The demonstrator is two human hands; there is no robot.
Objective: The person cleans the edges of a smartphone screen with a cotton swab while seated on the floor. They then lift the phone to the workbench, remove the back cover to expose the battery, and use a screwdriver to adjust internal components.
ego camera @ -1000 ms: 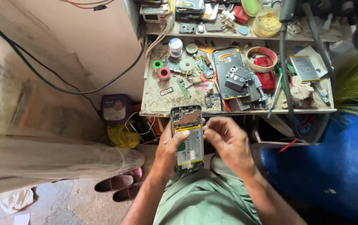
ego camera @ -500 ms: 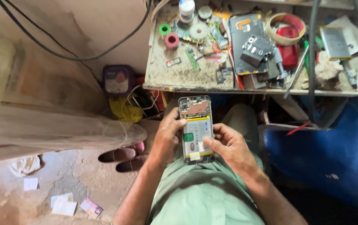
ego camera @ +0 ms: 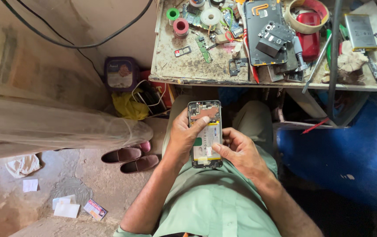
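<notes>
Left hand (ego camera: 180, 138) has its grip wrapped round the opened phone (ego camera: 204, 134) (back cover off, battery showing), held over the lap. Right hand (ego camera: 240, 151) curls in from the other side, fingertips (ego camera: 218, 150) pressing the battery's lower edge. Beyond the grip sits the cluttered desk (ego camera: 188, 70); brown shoes (ego camera: 131, 159) lie left of it.

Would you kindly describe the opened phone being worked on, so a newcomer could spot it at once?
Start at the cluttered workbench and look just below its front edge, over the person's lap. There the left hand holds the opened phone while the right hand touches its side. Unlike the dark phone back on the bench, its battery and circuitry show.
</notes>
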